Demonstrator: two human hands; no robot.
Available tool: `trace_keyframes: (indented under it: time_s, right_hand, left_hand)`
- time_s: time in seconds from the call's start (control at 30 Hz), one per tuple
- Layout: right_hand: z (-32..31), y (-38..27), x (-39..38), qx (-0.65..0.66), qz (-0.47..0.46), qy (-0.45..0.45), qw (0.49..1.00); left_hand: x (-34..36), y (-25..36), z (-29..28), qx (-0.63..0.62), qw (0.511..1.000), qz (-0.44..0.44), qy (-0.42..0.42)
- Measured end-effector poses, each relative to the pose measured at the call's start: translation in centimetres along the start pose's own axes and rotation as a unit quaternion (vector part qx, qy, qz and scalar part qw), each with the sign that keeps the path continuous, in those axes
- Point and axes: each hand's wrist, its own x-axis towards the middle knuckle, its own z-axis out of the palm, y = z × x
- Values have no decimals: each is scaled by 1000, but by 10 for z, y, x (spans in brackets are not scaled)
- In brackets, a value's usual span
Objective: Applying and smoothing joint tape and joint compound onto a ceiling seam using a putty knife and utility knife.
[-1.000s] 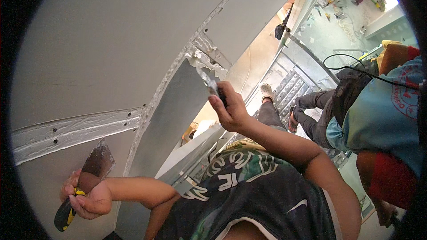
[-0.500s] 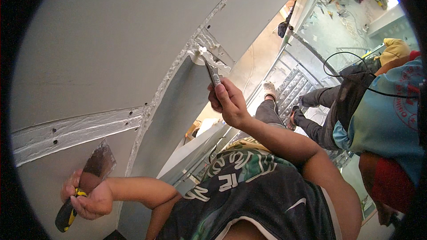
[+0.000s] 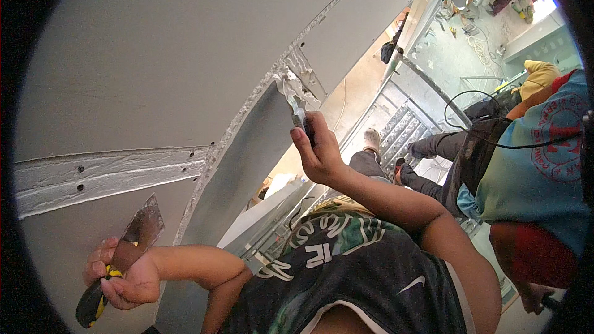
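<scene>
My left hand [image 3: 133, 275] is closed around a putty knife [image 3: 143, 227] with a black and yellow handle; its wide metal blade points up, close to the grey panel [image 3: 142, 68]. Raised to the panel's edge, my right hand [image 3: 320, 154] grips a second, narrower putty knife [image 3: 297, 111]. That blade's tip meets white joint compound [image 3: 297, 86], which looks ragged and wet where a seam reaches the curved edge. Another taped, compound-covered seam [image 3: 117, 170] crosses the panel at left, with dark screw heads beside it.
At right stands a co-worker in a blue shirt [image 3: 526, 173], close to my right arm, with a black cable [image 3: 495, 143] looping past. Below lies a metal scaffold platform [image 3: 405, 127] with rails. Tools and cords [image 3: 482, 43] litter the floor at upper right.
My right hand's knife has drawn down and slightly right, and the white lump at its tip now looks spread over the joint. My left hand has barely moved.
</scene>
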Motion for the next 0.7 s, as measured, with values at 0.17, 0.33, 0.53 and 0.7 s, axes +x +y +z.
trace_keyframes:
  time_s: [0.17, 0.33, 0.53, 0.7]
  right_hand:
    - [-2, 5, 11, -38, -17, -3, 999]
    - [-2, 26, 7, 151, 1, -16, 988]
    - [-20, 25, 0, 485, 181, -112, 848]
    - [-26, 51, 20, 294, 70, -99, 948]
  left_hand:
    - [1, -3, 2, 18, 1000, 17, -5]
    - [1, 1, -2, 34, 999, -9, -20]
    - [-1, -2, -4, 15, 1000, -4, -9]
    - [-3, 2, 6, 68, 996, 0, 66]
